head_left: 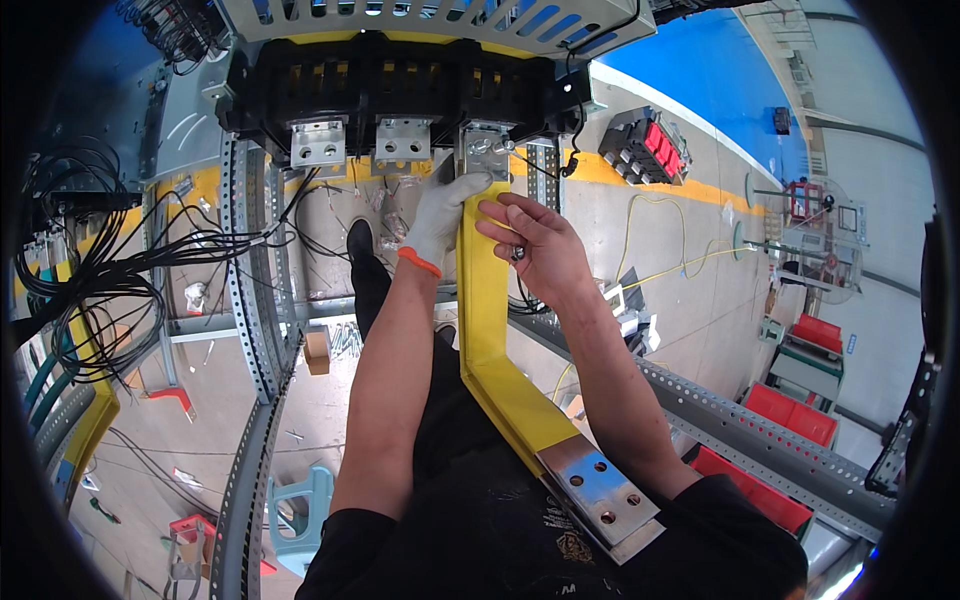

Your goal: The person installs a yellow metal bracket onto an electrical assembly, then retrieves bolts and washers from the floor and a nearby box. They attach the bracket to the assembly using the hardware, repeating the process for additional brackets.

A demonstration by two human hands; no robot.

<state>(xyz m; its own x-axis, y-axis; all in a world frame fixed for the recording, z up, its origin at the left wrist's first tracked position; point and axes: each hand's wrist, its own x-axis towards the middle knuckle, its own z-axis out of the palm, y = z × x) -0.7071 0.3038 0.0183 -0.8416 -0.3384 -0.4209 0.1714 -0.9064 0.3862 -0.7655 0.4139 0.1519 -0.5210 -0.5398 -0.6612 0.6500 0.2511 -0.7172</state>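
A yellow-sleeved busbar point(488, 290) with a bend and bare, drilled metal ends runs from a terminal of the black switch unit point(400, 95) down against my torso. My left hand point(440, 212), in a white glove with an orange cuff, is closed around its upper part. Beside it, my bare right hand point(540, 240) has its fingers curled near the busbar's right edge. A small shiny metal piece point(517, 252) shows among those fingers; its kind is unclear. At the joint above, a bolt point(503, 147) sticks out of the terminal plate point(484, 142).
Two more terminal plates, left point(318, 148) and middle point(402, 142), carry no bar. Perforated steel frame posts point(245, 290) and a rail point(760, 440) surround me. Black cables point(130, 250) hang at left. A blue stool point(300, 515) and a black-and-red device point(645, 148) stand on the floor.
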